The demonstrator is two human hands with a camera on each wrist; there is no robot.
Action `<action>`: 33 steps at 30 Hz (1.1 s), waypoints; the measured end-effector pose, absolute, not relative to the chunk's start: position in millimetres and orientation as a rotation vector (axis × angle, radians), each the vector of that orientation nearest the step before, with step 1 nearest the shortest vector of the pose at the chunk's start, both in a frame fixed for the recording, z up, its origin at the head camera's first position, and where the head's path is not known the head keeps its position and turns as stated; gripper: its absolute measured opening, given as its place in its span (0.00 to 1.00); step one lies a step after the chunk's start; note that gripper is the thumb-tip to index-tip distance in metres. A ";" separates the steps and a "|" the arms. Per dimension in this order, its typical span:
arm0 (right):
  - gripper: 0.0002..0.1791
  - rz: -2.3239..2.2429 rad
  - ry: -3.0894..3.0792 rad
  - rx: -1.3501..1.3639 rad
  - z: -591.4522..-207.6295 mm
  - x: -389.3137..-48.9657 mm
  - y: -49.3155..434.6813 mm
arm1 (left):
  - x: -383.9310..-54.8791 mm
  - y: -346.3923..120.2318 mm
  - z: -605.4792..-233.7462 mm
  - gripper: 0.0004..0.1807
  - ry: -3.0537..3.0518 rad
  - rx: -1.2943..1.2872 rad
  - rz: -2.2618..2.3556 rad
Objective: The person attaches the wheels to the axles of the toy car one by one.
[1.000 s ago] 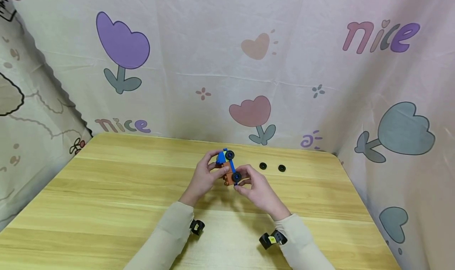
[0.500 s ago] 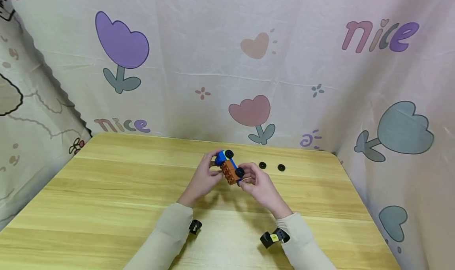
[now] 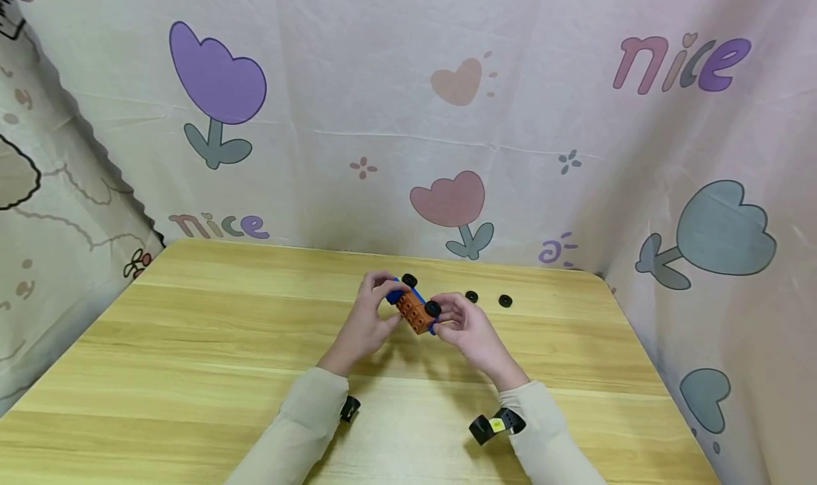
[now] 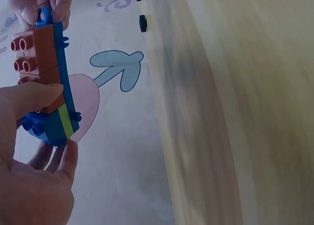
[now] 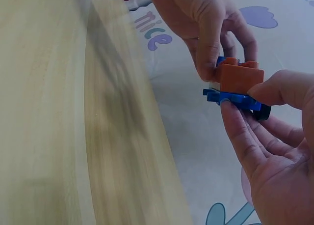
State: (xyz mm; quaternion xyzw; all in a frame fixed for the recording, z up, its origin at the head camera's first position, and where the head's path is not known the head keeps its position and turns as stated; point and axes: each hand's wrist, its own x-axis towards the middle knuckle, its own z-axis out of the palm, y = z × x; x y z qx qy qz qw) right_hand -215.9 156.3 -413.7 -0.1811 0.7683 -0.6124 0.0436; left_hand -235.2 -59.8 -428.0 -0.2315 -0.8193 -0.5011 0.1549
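A toy car (image 3: 413, 316) built of blocks is held up over the table between both hands. It has studded orange bricks (image 4: 45, 53) on a blue chassis (image 4: 65, 72), with a blue and lime-green front block. In the head view it lies tilted, and two black wheels (image 3: 432, 308) show on its upper side. The opposite side has bare blue axle stubs (image 4: 77, 117), seen in the left wrist view. My left hand (image 3: 360, 322) grips the blue front end between thumb and fingers. At the orange rear, my right hand (image 3: 471, 332) pinches the chassis end beside a wheel.
Two loose black wheels (image 3: 506, 300) lie on the wooden table (image 3: 191, 343) beyond my right hand. A printed cloth curtain (image 3: 332, 102) hangs behind and along the sides of the table. Black camera straps (image 3: 496, 425) sit on both wrists.
The car has rolled, so its studded orange top faces the head camera more. My left fingers have shifted over its blue end, and my right hand has edged to the right.
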 end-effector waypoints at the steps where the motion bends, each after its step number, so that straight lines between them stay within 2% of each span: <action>1: 0.24 -1.876 2.344 -0.552 -413.6 -215.9 156.6 | -235.4 -60.0 -428.6 0.26 -2.341 -0.666 -1.431; 14: 0.20 -2.019 2.293 -0.468 -412.1 -217.2 162.8 | -236.3 -61.4 -432.2 0.20 -2.375 -0.638 -1.440; 22: 0.17 -2.048 2.302 -0.476 -412.2 -218.3 166.6 | -235.7 -61.4 -432.8 0.21 -2.455 -0.568 -1.466; 33: 0.15 -2.102 2.282 -0.478 -411.0 -218.0 167.8 | -234.8 -64.5 -435.3 0.18 -2.475 -0.691 -1.618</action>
